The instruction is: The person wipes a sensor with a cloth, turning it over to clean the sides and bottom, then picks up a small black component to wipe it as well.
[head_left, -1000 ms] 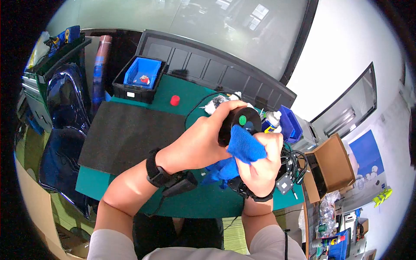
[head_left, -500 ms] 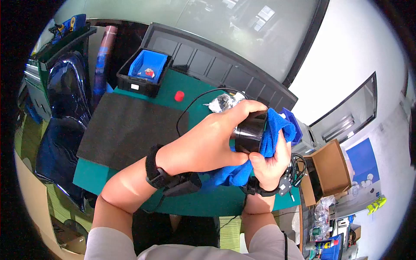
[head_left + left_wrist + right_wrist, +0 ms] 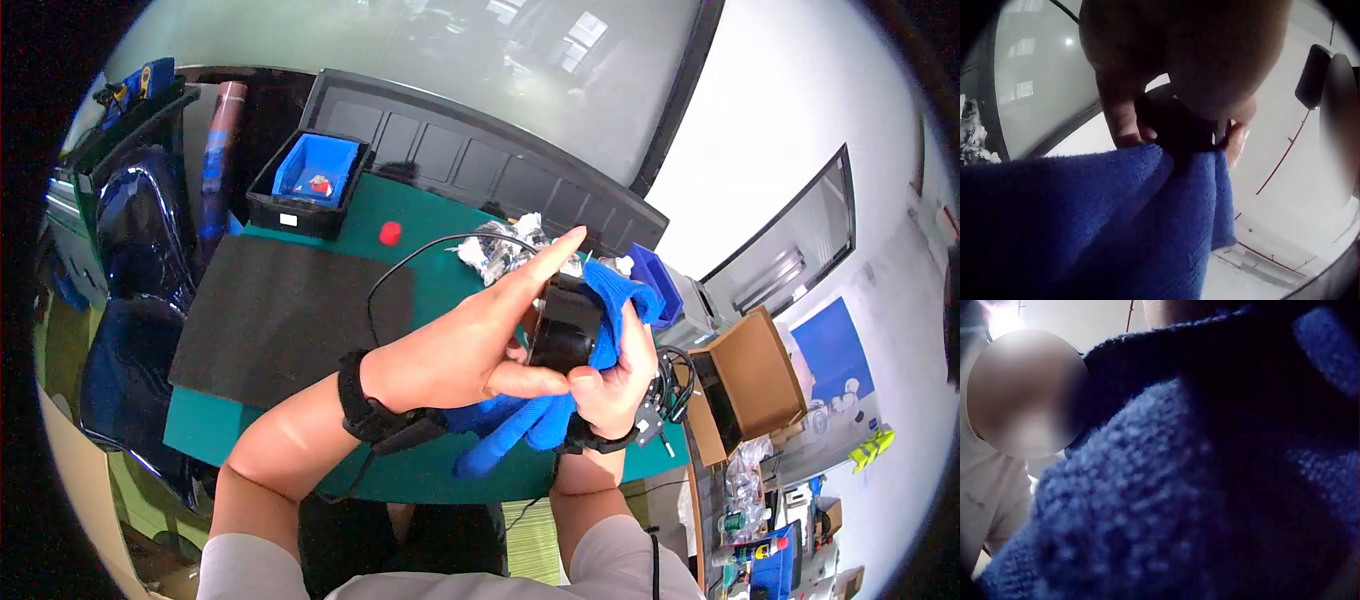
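My left hand point(image 3: 475, 340) grips a glossy black cylinder point(image 3: 565, 325), thumb along its near side and a long finger over the far side. A blue cloth point(image 3: 612, 290) covers the cylinder's right end, and my right hand point(image 3: 620, 385) holds it there with the thumb by the near edge. More of the cloth hangs below both hands. In the left wrist view the cloth point(image 3: 1085, 219) drapes under the dark shape of the left hand point(image 3: 1185, 50). Cloth point(image 3: 1129, 487) fills most of the right wrist view, hiding the right fingers.
A black cable point(image 3: 400, 265) arcs over the green table point(image 3: 210, 425) beside a dark mat point(image 3: 290, 310). Behind stand a red cap point(image 3: 390, 234), a plastic-wrapped bundle point(image 3: 495, 250) and a black bin point(image 3: 295, 215) with a blue tray. An open cardboard box point(image 3: 760, 370) is at right.
The cylinder has turned: its flat end with a green sticker faced the camera, and now its side shows. The cloth and right hand have shifted onto its right end.
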Tool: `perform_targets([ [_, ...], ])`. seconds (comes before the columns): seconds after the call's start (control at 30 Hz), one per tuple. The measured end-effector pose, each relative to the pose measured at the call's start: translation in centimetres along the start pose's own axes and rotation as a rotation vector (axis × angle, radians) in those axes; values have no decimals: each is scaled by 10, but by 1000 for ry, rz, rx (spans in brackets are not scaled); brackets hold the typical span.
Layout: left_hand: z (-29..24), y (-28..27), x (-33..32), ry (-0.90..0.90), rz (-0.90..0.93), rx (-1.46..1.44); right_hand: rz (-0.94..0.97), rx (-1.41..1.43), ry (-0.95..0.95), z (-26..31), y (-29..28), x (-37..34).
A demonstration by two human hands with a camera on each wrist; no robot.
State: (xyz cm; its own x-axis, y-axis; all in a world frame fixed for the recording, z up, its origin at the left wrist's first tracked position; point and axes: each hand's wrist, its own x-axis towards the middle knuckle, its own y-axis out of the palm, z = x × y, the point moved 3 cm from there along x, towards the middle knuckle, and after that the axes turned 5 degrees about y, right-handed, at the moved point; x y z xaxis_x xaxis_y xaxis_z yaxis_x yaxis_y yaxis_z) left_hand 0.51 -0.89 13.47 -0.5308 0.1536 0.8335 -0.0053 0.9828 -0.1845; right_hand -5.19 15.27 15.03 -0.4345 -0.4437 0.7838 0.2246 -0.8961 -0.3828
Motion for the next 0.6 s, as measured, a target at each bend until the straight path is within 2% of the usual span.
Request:
perform_targets([
  [0.03,0,0,-1,-12,-22,-23,-14,-85,-125,1,0,3],
  [0.13,12,6,-7,-82,-84,-96,-10,-133,-206,2,6,5],
  [0.17,11,8,-6,7,-139,-42,-60,-97,-315,-1,8,4],
  [0.2,11,8,-6,6,-140,-41,-60,-95,-315,-1,8,1],
  [0.27,14,7,-7,-179,-105,-59,5,-195,-215,0,8,-5],
  [0.3,11,7,-7,-216,-127,-82,1,-196,-298,6,13,-1],
  [0.4,10,6,-6,-255,-127,-228,-82,-79,-260,1,18,-7],
  [0.43,4,6,-2,-163,-154,-243,-79,-151,-358,-1,18,-6],
  [0.47,2,4,-1,-163,-154,-241,-80,-150,-359,-4,19,-7],
  [0.57,-1,2,0,-188,-92,-272,-127,-65,-268,-7,17,-11],
  [0.6,-2,4,-1,-178,-97,-223,-115,-191,-332,-3,17,-5],
])
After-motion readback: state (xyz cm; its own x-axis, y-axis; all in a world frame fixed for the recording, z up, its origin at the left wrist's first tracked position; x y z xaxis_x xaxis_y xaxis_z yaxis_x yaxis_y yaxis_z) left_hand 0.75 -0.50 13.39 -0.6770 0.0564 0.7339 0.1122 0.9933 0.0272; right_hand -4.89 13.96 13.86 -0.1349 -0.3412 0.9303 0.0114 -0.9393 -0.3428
